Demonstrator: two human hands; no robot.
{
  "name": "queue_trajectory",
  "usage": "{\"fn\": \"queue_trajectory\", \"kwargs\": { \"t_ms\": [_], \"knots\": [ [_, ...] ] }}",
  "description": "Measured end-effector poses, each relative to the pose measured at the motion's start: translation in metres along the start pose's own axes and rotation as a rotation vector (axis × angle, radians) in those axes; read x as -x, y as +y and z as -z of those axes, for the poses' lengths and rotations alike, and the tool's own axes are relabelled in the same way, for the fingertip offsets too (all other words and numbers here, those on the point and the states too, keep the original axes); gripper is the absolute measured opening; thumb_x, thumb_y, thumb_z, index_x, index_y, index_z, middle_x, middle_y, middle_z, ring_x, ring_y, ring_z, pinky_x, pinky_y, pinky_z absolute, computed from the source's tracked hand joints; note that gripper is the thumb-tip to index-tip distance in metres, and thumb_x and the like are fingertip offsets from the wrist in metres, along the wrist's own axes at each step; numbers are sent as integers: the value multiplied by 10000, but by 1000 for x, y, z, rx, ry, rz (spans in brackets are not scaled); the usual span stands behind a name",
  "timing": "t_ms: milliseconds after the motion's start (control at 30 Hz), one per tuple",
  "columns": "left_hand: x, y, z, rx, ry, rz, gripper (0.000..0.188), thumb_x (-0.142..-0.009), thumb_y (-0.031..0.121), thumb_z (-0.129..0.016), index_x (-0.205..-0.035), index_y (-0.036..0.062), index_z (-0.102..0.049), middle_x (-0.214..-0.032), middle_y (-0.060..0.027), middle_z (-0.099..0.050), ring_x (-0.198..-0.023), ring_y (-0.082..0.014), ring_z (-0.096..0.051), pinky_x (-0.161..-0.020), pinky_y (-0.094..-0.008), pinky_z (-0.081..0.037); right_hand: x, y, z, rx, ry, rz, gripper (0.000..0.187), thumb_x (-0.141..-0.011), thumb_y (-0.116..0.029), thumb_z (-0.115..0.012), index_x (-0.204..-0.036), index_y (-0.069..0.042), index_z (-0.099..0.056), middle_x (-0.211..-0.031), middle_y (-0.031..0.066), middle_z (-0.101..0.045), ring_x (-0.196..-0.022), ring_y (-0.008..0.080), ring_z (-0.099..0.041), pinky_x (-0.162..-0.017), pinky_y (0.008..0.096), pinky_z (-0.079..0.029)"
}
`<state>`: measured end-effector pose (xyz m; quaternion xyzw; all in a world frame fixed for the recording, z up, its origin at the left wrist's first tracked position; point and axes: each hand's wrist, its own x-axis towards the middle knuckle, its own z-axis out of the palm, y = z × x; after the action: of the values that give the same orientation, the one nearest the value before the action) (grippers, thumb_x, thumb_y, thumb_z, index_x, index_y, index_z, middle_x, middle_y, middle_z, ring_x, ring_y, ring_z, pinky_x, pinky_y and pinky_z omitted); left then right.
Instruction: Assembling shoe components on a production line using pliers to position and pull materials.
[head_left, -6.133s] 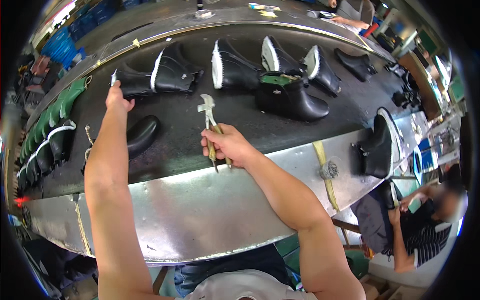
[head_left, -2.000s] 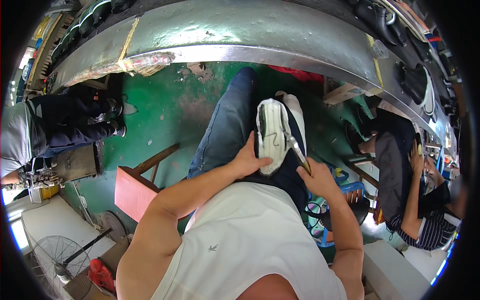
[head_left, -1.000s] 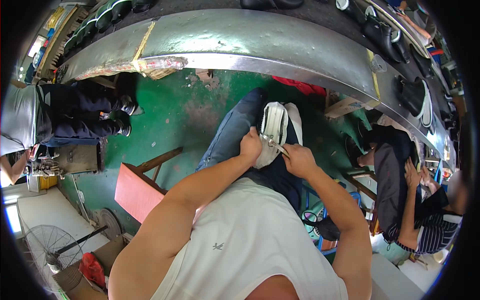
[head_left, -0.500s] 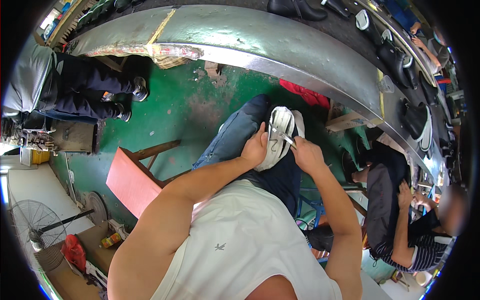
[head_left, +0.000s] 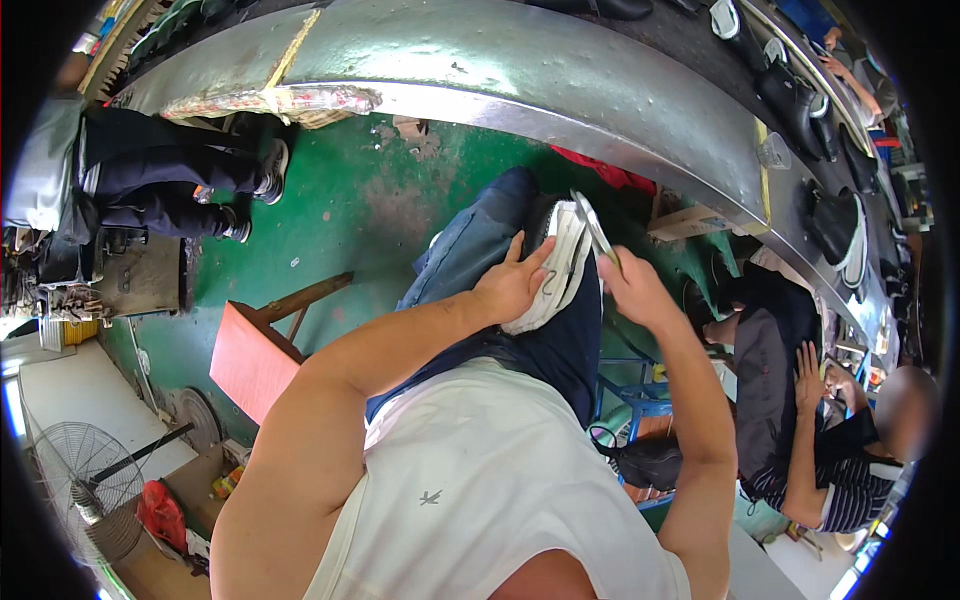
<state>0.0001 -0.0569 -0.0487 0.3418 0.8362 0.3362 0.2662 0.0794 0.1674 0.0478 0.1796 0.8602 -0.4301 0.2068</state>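
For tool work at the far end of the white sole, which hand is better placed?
Probably the right: the right hand grips the metal tool, whose head is by the far end of the white sole. The left hand, without a tool, rests at the sole's left side.

This is a shoemaking workshop. A long, dented metal-edged worktop (head_left: pixel 450 60) sweeps across twelve o'clock, with black boots (head_left: pixel 790 108) lying along it at two o'clock. On a lap at the centre rests a boot (head_left: pixel 560 280), pale underside up, with a metal hand tool (head_left: pixel 600 232) at its edge. Worn green floor (head_left: pixel 325 205), a caged fan (head_left: pixel 85 465) at eight o'clock and a seated co-worker (head_left: pixel 805 485) at four fit the same trade.
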Motion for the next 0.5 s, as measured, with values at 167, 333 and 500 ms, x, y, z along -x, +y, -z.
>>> {"fn": "queue_trajectory", "kwargs": {
  "t_ms": [167, 333, 500],
  "knots": [
    [-1, 14, 18, -33, -166, 6, 589, -1046, 311, -446, -1601, 267, -254, -1489, -509, -182, -1055, -546, -632, -982, -509, -511, -31, 19, -13, 460, 81, 210, 463, -1035, -394, -491, -1020, 59, -588, -875, 314, -662, -847, 490, -646, -780, 562, -503],
    [12, 35, 36, -89, -311, 13, 611, -1031, 323, -495, -1594, 214, -284, -1504, -482, -212, -1181, -544, -578, -1060, -486, -464, -12, 35, -36, 341, 123, 212, 497, -1053, -413, -424, -971, 40, -613, -864, 304, -666, -821, 491, -649, -774, 566, -508],
    [40, 10, -8, 367, 166, 108, 735, -1000, 306, -585, -1550, -55, -260, -1542, -325, -362, -1379, -455, -451, -1151, -391, -368, 19, 12, -20, 146, 47, 170, 465, -1055, -400, -432, -973, 26, -600, -870, 295, -669, -854, 496, -647, -783, 570, -502]
  ]
}}
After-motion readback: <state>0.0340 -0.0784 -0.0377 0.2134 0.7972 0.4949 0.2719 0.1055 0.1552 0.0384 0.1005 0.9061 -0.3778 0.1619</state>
